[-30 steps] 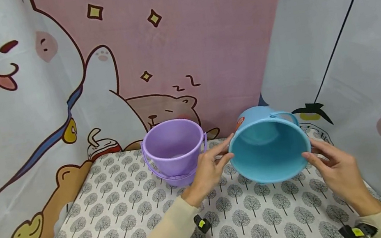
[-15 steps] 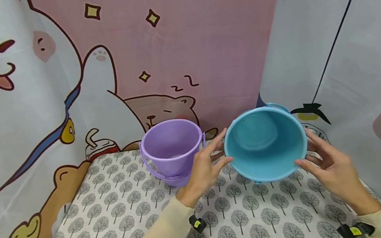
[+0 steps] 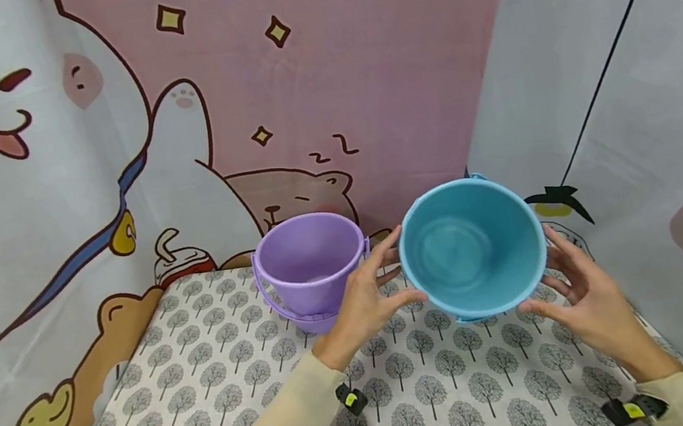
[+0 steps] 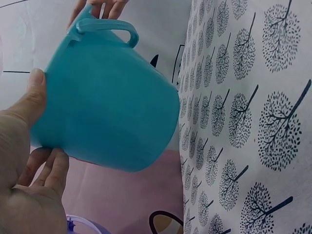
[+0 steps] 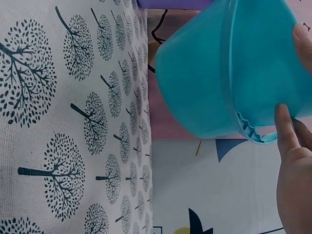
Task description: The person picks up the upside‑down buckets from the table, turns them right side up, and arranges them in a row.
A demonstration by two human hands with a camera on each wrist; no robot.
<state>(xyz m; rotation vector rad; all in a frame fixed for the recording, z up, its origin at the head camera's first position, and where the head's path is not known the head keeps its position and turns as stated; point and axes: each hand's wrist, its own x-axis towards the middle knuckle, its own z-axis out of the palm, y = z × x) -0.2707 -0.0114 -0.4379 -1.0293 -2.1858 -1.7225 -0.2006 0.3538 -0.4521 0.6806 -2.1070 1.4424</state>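
Observation:
Both hands hold a light blue plastic bucket point(image 3: 473, 252), its mouth tilted toward me so the bare inside and round bottom show. My left hand point(image 3: 363, 306) grips its left side, thumb near the front rim and fingers behind. Opposite it, my right hand point(image 3: 587, 304) grips the right side, also with the thumb toward the front. In the left wrist view, a loop handle stands out from the bucket's outer wall point(image 4: 112, 97). The right wrist view has the bucket's rounded base point(image 5: 168, 68) close to the cloth; whether they touch, I cannot tell.
A purple bucket point(image 3: 312, 270) stands upright left of the blue one, its handle hanging in front. Tree-print cloth point(image 3: 238, 408) covers the table. A cartoon-printed curtain point(image 3: 393, 71) rises behind and along both sides.
The blue bucket has tipped up from lying nearly sideways, so more of its bottom shows. Both hands have turned with it and shifted slightly left. The purple bucket stays put.

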